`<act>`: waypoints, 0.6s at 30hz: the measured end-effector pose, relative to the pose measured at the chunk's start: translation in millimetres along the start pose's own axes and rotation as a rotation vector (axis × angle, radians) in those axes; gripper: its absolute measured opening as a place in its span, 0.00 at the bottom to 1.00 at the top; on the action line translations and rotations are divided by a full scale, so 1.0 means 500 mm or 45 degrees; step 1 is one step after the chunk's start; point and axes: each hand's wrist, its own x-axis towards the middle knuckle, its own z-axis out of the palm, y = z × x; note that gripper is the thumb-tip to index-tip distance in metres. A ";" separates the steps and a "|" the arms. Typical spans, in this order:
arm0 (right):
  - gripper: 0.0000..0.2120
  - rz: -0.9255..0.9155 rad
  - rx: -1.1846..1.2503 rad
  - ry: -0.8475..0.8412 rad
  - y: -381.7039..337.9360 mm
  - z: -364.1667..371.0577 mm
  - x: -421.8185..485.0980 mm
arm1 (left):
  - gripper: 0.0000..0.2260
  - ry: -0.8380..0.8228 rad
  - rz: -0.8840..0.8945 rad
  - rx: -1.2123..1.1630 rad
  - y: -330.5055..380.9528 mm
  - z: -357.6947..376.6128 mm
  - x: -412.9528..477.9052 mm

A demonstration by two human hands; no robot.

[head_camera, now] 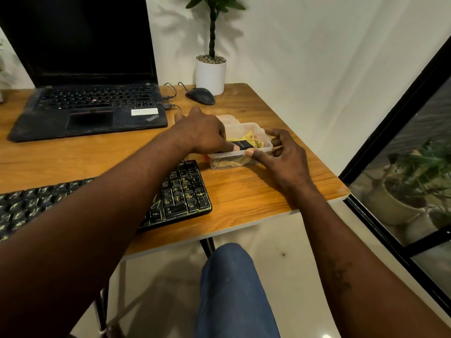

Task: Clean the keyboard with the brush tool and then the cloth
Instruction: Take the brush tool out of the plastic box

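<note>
A clear plastic box [240, 152] sits on the tabletop [256, 191], just right of the black keyboard [180, 191]. Inside: a yellow cloth [252, 140] & a small black tool [241, 144], maybe the brush, can't tell. Left hand [202, 132] fingers pinch the black tool at the box rim. Right hand [280, 154] holds the box's near corner w/ its thumb; other fingers loosely curled. Left arm hides most of the keyboard's middle.

Lighting: warm, dim indoor. Plant [213, 11] shadow cast left on wall [317, 45]. Floor [280, 240] glare near. Wide-angle bending at edges; slight softness.
</note>
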 end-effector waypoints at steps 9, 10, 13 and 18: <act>0.37 -0.032 -0.033 0.004 0.004 -0.001 0.002 | 0.19 -0.056 0.126 0.190 0.008 -0.029 0.024; 0.37 -0.034 -0.033 0.003 0.004 0.000 0.001 | 0.20 -0.039 0.125 0.184 0.006 -0.029 0.024; 0.37 -0.031 -0.047 0.013 0.007 0.002 0.002 | 0.22 0.049 0.133 0.208 -0.001 -0.028 0.019; 0.37 -0.026 -0.055 0.038 0.012 0.004 0.006 | 0.26 0.309 0.143 0.095 -0.017 -0.030 -0.003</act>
